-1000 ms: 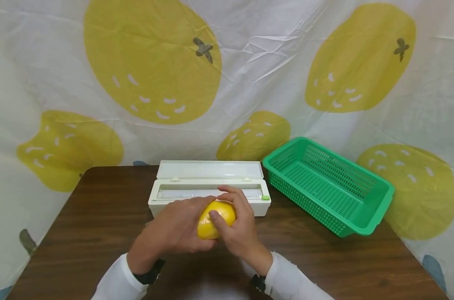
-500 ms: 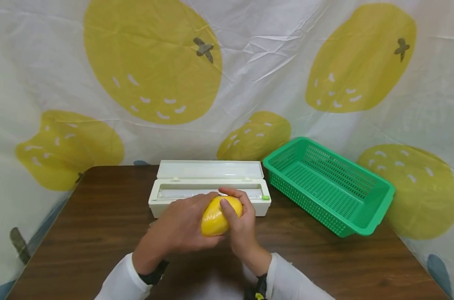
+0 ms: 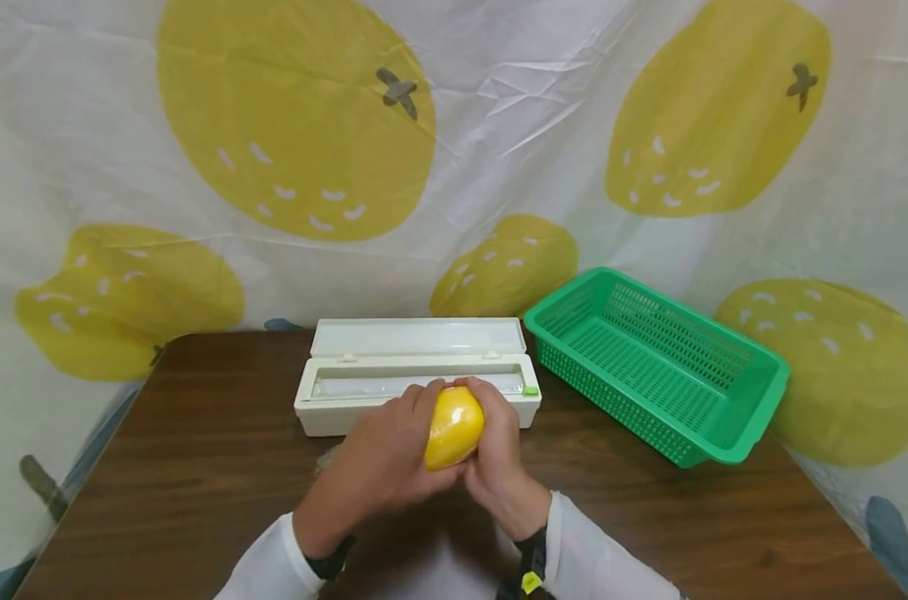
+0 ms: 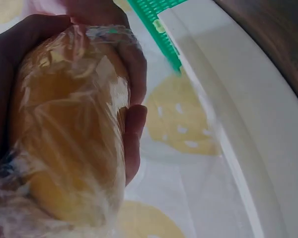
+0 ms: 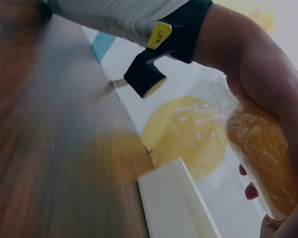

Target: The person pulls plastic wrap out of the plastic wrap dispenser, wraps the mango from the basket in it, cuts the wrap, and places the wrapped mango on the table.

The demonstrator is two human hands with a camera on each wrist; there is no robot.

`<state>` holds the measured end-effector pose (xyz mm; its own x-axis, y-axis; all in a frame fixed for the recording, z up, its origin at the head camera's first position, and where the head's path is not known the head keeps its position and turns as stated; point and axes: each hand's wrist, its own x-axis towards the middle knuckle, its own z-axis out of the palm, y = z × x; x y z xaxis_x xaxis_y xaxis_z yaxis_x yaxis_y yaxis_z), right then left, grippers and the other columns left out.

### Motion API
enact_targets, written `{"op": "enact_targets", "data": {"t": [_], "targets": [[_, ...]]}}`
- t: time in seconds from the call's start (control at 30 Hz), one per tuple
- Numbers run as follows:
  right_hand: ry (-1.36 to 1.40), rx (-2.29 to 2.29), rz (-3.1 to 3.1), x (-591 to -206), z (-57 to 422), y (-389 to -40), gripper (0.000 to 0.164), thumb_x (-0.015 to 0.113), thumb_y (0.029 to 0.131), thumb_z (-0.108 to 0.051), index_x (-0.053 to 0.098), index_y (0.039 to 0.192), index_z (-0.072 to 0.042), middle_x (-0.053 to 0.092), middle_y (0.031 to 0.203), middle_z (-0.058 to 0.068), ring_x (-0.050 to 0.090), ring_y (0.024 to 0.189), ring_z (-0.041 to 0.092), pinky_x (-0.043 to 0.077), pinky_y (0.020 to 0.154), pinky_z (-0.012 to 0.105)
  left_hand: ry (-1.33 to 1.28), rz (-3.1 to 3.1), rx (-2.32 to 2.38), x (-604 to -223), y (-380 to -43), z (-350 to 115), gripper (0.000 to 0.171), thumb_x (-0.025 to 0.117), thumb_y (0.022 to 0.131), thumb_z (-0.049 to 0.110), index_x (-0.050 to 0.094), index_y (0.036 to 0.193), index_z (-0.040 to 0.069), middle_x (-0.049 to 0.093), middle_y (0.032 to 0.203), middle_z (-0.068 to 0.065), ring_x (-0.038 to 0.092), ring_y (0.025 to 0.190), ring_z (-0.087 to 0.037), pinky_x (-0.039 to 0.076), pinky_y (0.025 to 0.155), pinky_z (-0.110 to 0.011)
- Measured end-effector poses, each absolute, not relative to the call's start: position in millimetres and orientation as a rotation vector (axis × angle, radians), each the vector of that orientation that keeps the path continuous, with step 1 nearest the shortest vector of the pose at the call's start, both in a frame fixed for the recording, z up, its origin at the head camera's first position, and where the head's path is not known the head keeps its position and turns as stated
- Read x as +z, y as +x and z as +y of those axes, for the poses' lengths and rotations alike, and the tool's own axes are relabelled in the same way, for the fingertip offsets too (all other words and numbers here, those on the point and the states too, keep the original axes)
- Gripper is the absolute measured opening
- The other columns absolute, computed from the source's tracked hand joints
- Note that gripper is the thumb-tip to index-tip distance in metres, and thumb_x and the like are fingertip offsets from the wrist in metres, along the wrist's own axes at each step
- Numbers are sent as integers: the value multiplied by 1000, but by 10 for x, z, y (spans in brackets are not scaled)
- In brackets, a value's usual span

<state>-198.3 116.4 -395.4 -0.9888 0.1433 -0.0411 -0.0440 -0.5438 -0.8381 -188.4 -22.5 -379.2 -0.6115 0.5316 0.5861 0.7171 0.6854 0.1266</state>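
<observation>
Both hands hold a smooth, oblong yellow fruit [image 3: 454,429], mango-like in shape, above the table in front of the dispenser. Clear cling film [image 4: 64,124] covers it in creases, and a loose end of film [image 5: 216,101] sticks out past the fruit in the right wrist view. My left hand [image 3: 394,446] wraps its left side, fingers over the top and thumb beneath. On the other side, my right hand [image 3: 499,454] curls round it, with fingertips close to the left hand's. The fruit's underside is hidden in the head view.
A white cling film dispenser [image 3: 334,419] stands behind the hands, its lid [image 3: 416,337] raised and a film roll [image 3: 371,386] inside. To the right sits a green perforated basket [image 3: 611,400]. The brown wooden table [image 3: 199,483] ends against a lemon-print curtain [image 3: 499,158].
The fruit has shifted a little right and turned more upright. My right thumb, earlier across its front, has moved off to the side. Both hands have closed more snugly round it.
</observation>
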Motion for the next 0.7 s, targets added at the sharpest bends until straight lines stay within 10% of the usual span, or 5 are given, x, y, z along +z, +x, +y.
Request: {"op": "enact_targets", "data": {"t": [0.37, 0.5, 0.7], "targets": [[-108, 2543, -1598, -3973, 1202, -2038, 38, 47, 99, -22, 62, 116, 9, 66, 103, 5, 57, 94, 22, 52, 79, 30, -996, -2450, -507, -3829, -1965, -241, 87, 78, 70, 52, 49, 131, -2, 63, 96, -10, 56, 71, -19, 57, 58, -36], [30, 2473, -1593, -3968, 1219, -2083, 35, 47, 100, -20, 62, 111, 9, 67, 100, 6, 59, 92, 22, 54, 78, 27, -1005, -2489, -541, -3791, -2031, -270, 107, 78, 66, 64, 42, 141, -2, 63, 117, -14, 60, 95, -25, 57, 82, -45], [37, 2404, -1569, -3971, 1227, -2100, 28, 49, 101, -17, 65, 105, 6, 71, 94, 3, 63, 85, 19, 58, 71, 23, -1001, -2349, -508, -3776, -2011, -232, 109, 39, 85, 79, 32, 149, -8, 32, 156, -25, 19, 143, -42, 23, 108, -74]]}}
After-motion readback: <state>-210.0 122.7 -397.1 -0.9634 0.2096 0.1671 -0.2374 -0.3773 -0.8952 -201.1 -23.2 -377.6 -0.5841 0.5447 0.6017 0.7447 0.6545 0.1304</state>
